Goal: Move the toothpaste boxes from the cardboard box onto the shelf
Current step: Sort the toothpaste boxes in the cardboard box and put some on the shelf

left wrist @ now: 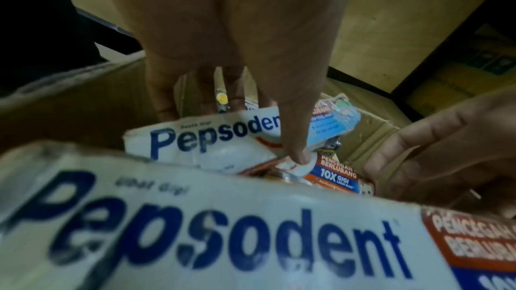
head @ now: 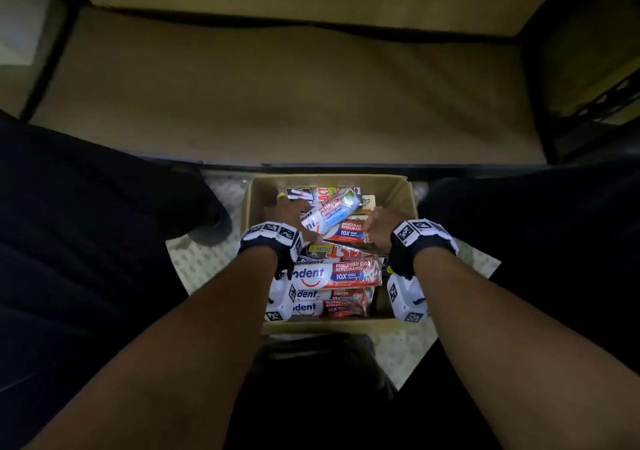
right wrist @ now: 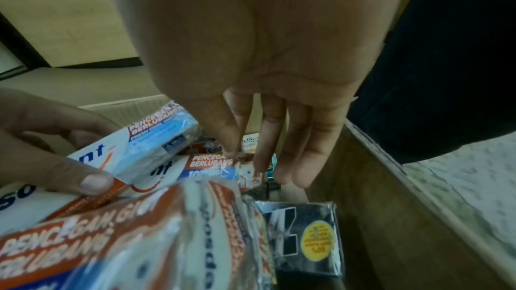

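I am at the picking step: both my hands are down in the open brown cardboard box (head: 398, 190) that sits on the floor between my knees, just in front of the bare tan wooden shelf (head: 277, 103), and nothing has reached that shelf yet. My left hand (head: 289, 212) has its thumb (left wrist: 298, 151) pressed on the face of a white and light-blue Pepsodent toothpaste box (left wrist: 212, 138) lying tilted at the top of the heap toward the box's far wall, with the fingers curled behind its far edge, so I judge it gripped. My right hand (head: 379, 226) hangs with fingers (right wrist: 304, 158) nearly straight and relaxed over the far right corner of the cardboard box, the thumb tip just at the crinkled clear wrap of a white and red toothpaste box (right wrist: 212, 164); it holds nothing. Next I need to lift the blue-ended box clear of the cardboard walls and carry it up onto the shelf. More red and white toothpaste packs (head: 332, 274) fill the near half of the box. How deep the heap goes is hidden; a black foil-wrapped packet (right wrist: 304, 237) by the right wall is too blurred to read.
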The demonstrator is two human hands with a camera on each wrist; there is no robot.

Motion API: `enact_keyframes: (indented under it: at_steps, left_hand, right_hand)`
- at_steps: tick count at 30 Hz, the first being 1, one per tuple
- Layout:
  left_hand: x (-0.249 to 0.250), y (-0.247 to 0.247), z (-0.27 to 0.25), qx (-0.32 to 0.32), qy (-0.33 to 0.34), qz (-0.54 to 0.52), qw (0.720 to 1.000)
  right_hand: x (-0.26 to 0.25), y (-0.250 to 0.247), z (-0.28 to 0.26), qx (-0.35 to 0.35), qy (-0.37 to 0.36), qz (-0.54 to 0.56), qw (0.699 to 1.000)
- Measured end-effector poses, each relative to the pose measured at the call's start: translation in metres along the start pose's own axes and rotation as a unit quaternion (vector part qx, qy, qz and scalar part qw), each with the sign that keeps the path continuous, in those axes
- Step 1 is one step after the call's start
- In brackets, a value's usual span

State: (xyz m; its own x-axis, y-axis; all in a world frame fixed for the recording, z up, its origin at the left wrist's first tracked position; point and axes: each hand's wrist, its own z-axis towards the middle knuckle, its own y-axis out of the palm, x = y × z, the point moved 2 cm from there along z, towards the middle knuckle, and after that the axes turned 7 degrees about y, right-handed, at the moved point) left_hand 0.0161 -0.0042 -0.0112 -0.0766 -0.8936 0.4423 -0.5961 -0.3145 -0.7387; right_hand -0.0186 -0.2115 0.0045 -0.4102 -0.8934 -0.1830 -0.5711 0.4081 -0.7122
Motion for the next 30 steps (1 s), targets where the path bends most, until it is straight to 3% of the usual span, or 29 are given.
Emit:
enact_keyframes:
  at_steps: [3, 10, 16, 30]
  left_hand:
    - [0.0, -0.002, -0.001, -0.016, -0.022, -0.002, 1.0]
    - [-0.015, -0.008, -0.017, 0.08, -0.006, -0.129, 0.988]
    - [-0.033, -0.015, -0.033, 0.155, -0.045, -0.274, 0.948]
    - [-0.043, -0.006, -0.032, 0.157, -0.061, -0.309, 0.936]
  right_hand:
    - [-0.001, -0.001, 0.001, -0.009, 0.008, 0.01, 1.0]
    - [-0.015, -0.007, 0.01, 0.035, -0.013, 0.044, 0.998]
    - [-0.042, -0.01, 0.018, 0.076, -0.076, 0.031, 0.994]
    - [-0.048, 0.024, 0.07, 0.098, -0.074, -0.141, 0.982]
